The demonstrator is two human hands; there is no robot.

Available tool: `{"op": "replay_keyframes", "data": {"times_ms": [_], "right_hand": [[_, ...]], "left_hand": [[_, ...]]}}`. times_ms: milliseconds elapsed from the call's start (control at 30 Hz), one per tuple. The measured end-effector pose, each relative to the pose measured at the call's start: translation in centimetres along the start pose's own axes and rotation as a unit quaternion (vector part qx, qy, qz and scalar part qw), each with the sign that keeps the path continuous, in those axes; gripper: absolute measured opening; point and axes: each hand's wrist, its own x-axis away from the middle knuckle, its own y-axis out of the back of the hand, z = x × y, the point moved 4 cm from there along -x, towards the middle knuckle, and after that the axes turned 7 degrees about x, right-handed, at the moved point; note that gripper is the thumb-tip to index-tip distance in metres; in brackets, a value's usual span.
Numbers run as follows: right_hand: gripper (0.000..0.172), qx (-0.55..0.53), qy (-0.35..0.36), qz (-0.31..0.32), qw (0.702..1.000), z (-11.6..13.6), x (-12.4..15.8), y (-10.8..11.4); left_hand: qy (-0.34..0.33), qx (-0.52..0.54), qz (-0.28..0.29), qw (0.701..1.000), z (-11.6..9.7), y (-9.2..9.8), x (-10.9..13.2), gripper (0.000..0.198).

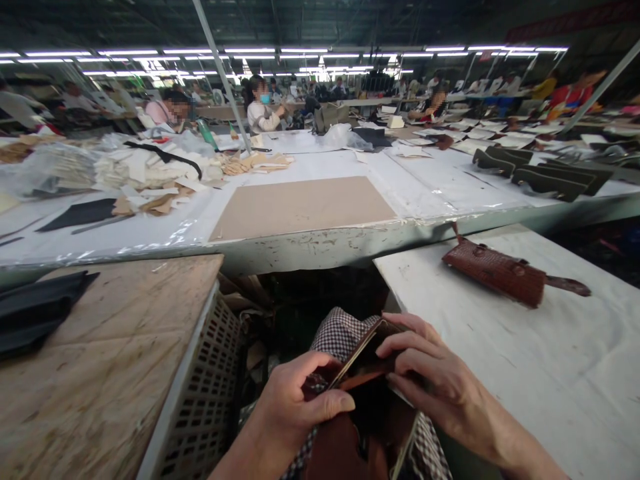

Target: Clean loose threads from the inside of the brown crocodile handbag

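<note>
Low in front of me, over a black-and-white checked cloth [345, 331], a brown leather bag [333, 445] sits with its mouth held apart and its inside dark. At the left end of its rim, my left hand [305, 400] pinches the pale edge between thumb and fingers. My right hand [430, 373] curls its fingers over the far right part of the mouth, partly inside the opening. Its thumb is not clearly visible. On the white board to the right lies a similar brown crocodile-pattern leather piece [495, 270] with a strap.
A white plastic basket [205, 393] stands left, beside a worn brown board [100, 393] bearing black material [37, 310]. Ahead runs a long white table [300, 160] with a beige sheet [305, 207], piled scraps [145, 167] and dark green pieces [545, 177]. Several people work beyond it.
</note>
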Motion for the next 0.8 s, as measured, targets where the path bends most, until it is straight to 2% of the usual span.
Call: {"op": "replay_keyframes", "data": {"times_ms": [100, 200, 333, 533, 667, 800], "right_hand": [[0.023, -0.022, 0.040, -0.041, 0.998, -0.3, 0.1, 0.2], [0.022, -0.026, 0.027, -0.069, 0.997, -0.8, 0.4, -0.1], [0.016, -0.012, -0.012, -0.100, 0.995, -1.3, 0.8, -0.7], [0.009, 0.010, -0.081, -0.170, 0.982, -1.2, 0.4, -0.6], [0.009, 0.026, -0.090, -0.167, 0.981, -1.1, -0.4, -0.2], [0.010, 0.039, -0.101, -0.140, 0.984, -1.5, -0.8, -0.1]], "left_hand": [[0.000, -0.001, 0.016, 1.000, 0.2, 0.0, 0.0, 0.037], [-0.025, -0.041, 0.016, 0.999, 0.0, -0.1, 0.0, 0.037], [-0.105, -0.137, -0.022, 0.985, -0.3, -0.2, -0.2, 0.032], [-0.260, -0.227, -0.064, 0.936, -0.5, -0.7, 0.1, 0.021], [-0.306, -0.254, -0.065, 0.915, -0.6, -1.0, 0.4, 0.018], [-0.292, -0.256, -0.061, 0.919, -0.4, -1.0, 0.3, 0.016]]}}
